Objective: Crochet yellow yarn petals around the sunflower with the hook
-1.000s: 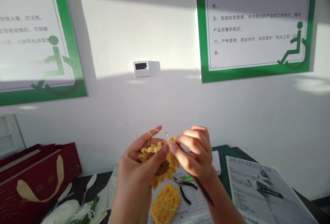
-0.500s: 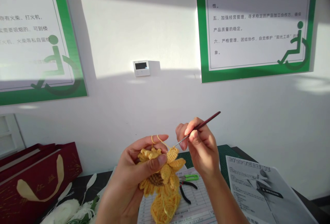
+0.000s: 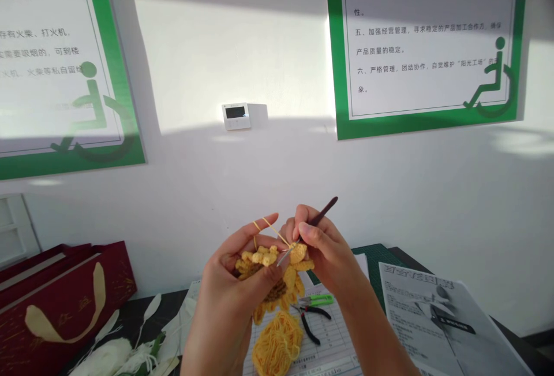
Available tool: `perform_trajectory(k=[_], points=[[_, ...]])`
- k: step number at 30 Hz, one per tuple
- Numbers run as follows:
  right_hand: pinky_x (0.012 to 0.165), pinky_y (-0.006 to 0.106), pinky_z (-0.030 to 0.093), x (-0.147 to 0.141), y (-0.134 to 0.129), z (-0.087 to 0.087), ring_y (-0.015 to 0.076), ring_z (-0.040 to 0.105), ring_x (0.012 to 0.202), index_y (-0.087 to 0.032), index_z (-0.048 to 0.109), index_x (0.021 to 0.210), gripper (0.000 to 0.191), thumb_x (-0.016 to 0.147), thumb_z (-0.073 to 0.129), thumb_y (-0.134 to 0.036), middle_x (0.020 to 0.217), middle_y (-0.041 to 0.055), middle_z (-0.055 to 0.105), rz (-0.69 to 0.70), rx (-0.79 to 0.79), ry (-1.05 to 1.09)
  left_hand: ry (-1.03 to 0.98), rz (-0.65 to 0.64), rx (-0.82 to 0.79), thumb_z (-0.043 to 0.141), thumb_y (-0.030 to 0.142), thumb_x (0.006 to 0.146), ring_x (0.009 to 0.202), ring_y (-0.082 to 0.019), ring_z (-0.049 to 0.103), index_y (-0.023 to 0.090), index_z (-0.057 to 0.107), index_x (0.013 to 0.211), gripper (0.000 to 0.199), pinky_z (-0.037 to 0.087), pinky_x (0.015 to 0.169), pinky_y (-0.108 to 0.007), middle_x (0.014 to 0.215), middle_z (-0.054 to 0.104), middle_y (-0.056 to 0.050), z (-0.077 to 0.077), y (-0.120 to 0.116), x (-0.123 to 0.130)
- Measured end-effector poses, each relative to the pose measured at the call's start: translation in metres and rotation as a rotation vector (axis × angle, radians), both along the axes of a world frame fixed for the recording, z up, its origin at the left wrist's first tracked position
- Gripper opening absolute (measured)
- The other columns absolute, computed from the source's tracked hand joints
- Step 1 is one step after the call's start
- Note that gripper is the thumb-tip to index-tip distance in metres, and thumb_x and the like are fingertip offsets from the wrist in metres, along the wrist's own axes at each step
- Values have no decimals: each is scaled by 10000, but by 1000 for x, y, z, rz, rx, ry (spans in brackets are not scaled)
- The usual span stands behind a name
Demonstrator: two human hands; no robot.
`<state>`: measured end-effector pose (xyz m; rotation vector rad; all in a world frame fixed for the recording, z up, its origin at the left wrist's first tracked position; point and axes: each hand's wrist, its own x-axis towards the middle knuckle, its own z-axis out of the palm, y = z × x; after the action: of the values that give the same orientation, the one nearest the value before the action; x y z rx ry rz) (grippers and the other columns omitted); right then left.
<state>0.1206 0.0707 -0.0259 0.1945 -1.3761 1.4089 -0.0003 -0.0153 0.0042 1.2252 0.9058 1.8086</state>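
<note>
My left hand [image 3: 242, 272] grips a crocheted flower [image 3: 277, 292] with yellow petals and a brown centre, its thumb pressed on the front. A strand of yellow yarn [image 3: 271, 226] loops round the raised left index finger and runs down to the petals. Between the fingers and thumb of my right hand [image 3: 322, 243] is a crochet hook [image 3: 324, 212] with a dark red handle. Its metal tip lies across a petal near my left thumb. Below the flower, a ball of yellow yarn [image 3: 277, 344] rests on a printed sheet [image 3: 333, 341].
Black-handled pliers [image 3: 310, 327] and a green-handled cutter [image 3: 318, 300] lie on the sheet. A green mat [image 3: 374, 257] and a grey printed page [image 3: 441, 312] are at right. Dark red gift bags [image 3: 82, 301] and white yarn [image 3: 106, 357] sit at left, before a wall.
My right hand has moved left and down, bringing the hook's tip across the flower near my left thumb. The flower has tilted, and the yarn ball beneath shows more fully.
</note>
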Motion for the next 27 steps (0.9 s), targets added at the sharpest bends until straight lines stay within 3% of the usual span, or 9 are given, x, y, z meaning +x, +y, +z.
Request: perform_trajectory(k=[2, 4, 7, 9, 11, 13, 15, 18, 27], points=[[632, 274, 348, -3, 1, 0, 137, 458, 673, -226, 554, 815, 227, 961, 670, -357, 729, -23, 548, -90, 40, 46, -4, 40, 0, 980, 213, 598, 612, -137, 680, 205, 834, 1087, 511, 544, 552, -196, 750, 746, -3, -1, -1, 2], [650, 287, 388, -5, 1, -1, 149, 510, 708, -240, 567, 864, 169, 979, 649, -333, 758, -17, 574, -296, 160, 117, -15, 100, 5, 980, 215, 597, 629, -140, 684, 209, 842, 1070, 492, 556, 569, -196, 756, 749, -5, -1, -3, 4], [693, 335, 463, 0, 2, -3, 175, 589, 774, -263, 641, 982, 77, 990, 604, -196, 832, 12, 645, -776, 590, 152, -45, 179, 11, 995, 227, 573, 669, -147, 692, 208, 856, 1024, 473, 574, 604, -192, 762, 767, -18, -1, -7, 6], [728, 375, 495, 6, 3, -5, 193, 614, 814, -275, 670, 1027, 211, 945, 619, -88, 888, 32, 695, -1131, 924, 155, -85, 112, -22, 994, 216, 576, 663, -152, 703, 210, 856, 1012, 457, 588, 612, -206, 763, 768, -17, 0, -8, 5], [728, 387, 502, 9, 4, -8, 200, 620, 822, -272, 681, 1036, 282, 896, 646, -30, 911, 41, 714, -1327, 1067, 226, -137, -62, -98, 987, 189, 584, 656, -162, 722, 205, 855, 1004, 441, 602, 625, -229, 769, 757, -11, 0, -7, 3], [712, 390, 505, 6, 3, -10, 202, 620, 799, -267, 688, 1064, 266, 916, 636, -53, 873, 39, 707, -1260, 1011, 304, -167, -223, -169, 982, 175, 579, 640, -167, 728, 186, 856, 1003, 442, 606, 625, -241, 760, 733, -6, 1, -5, 0], [696, 393, 503, -1, 2, -10, 202, 610, 755, -273, 691, 1065, 172, 978, 609, -150, 798, 24, 677, -997, 803, 335, -168, -285, -198, 988, 177, 554, 629, -173, 722, 174, 857, 1013, 478, 609, 618, -254, 755, 712, -8, 1, -2, -5], [657, 362, 466, -11, -5, -9, 188, 574, 681, -275, 663, 957, 46, 993, 642, -297, 718, -4, 624, -590, 405, 370, -118, -291, -202, 998, 189, 530, 657, -164, 703, 196, 863, 1013, 502, 609, 649, -262, 792, 708, -17, 1, -2, -12], [606, 275, 334, -9, -19, 3, 122, 406, 558, -207, 588, 838, 246, 1049, 494, -293, 569, -50, 480, -70, -80, 237, 9, -220, -148, 989, 202, 518, 626, -175, 698, 170, 856, 772, 289, 574, 568, -228, 716, 747, -43, 2, -3, -24]])
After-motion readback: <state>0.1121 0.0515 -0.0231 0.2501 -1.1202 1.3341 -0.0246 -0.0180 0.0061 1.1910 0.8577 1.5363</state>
